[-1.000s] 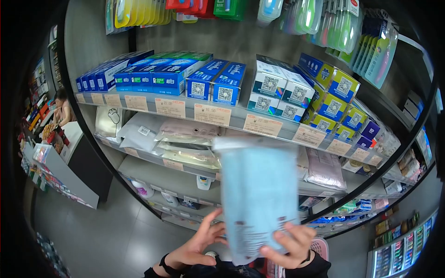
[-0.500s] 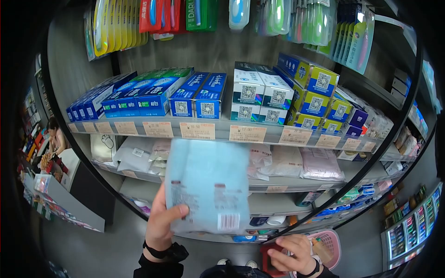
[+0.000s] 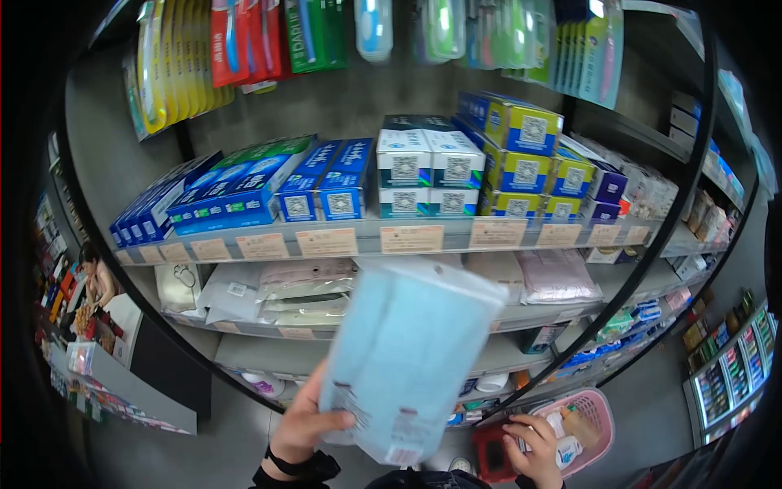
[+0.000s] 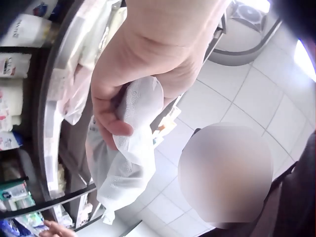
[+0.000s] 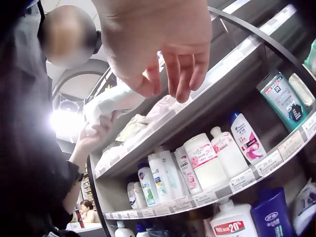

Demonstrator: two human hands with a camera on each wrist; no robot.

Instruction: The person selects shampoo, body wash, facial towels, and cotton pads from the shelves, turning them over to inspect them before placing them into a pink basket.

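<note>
Left hand (image 3: 303,425) fingers (image 4: 109,121) around blue pack (image 3: 407,354)

Curved grey shelf unit (image 3: 371,231) carries boxed toothpaste (image 3: 326,189) along its upper board, bagged soft goods (image 3: 301,281) below, bottles (image 5: 205,160) lower down.

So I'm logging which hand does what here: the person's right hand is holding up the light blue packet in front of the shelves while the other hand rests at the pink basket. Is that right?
Not quite. The head view shows the left hand holding up the light blue packet, thumb across its lower corner. The right hand is the one down at the pink basket.
</note>
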